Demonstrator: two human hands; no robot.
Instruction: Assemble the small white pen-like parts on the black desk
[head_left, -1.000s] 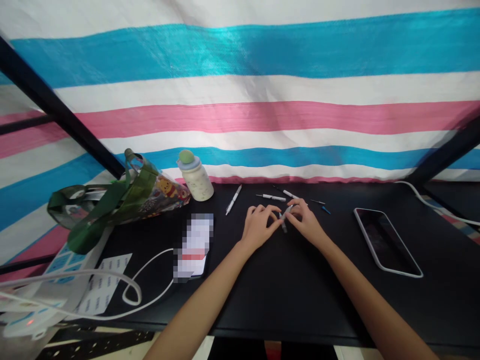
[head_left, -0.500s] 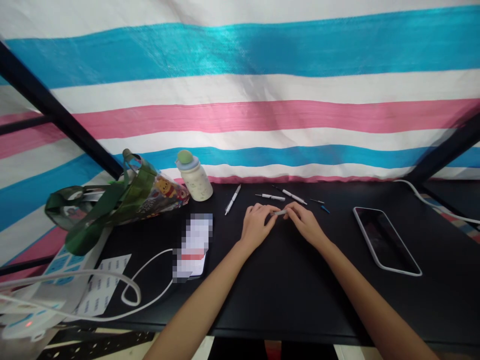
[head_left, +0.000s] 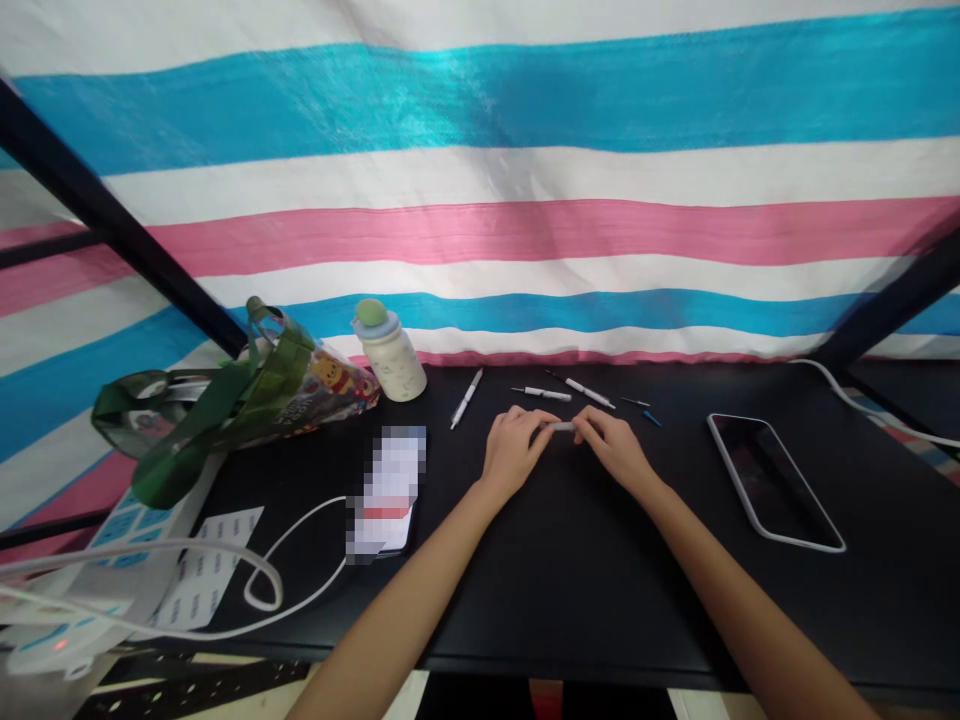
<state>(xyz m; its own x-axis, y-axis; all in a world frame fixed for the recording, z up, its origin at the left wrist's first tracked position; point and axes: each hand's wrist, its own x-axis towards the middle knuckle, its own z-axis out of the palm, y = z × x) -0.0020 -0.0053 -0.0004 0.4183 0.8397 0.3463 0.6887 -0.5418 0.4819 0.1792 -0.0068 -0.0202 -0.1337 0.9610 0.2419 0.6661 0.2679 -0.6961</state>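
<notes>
A short white pen barrel [head_left: 562, 427] spans the gap between my two hands, lying nearly level above the black table. My left hand [head_left: 516, 447] pinches its left end with thumb and fingers. The other end is in the closed fingertips of my right hand [head_left: 613, 447]. Both ends of the barrel are hidden by fingers. Just beyond lie a white pen [head_left: 541, 394] with a thin dark tip and another white pen [head_left: 589, 392] with a dark piece at its far end. Left of them is a third white pen [head_left: 466, 399].
A small thin piece [head_left: 635, 402] and a blue piece [head_left: 651, 418] lie right of the pens. A white-edged phone [head_left: 776, 482] is at right. On the left are a lit phone [head_left: 390, 490], a white cable [head_left: 300, 622], a bottle [head_left: 394, 360] and a green bag [head_left: 281, 400].
My right hand has shifted slightly to the right, and more of the white barrel shows between the fingers. The barrel now lies more level. My left hand has barely moved.
</notes>
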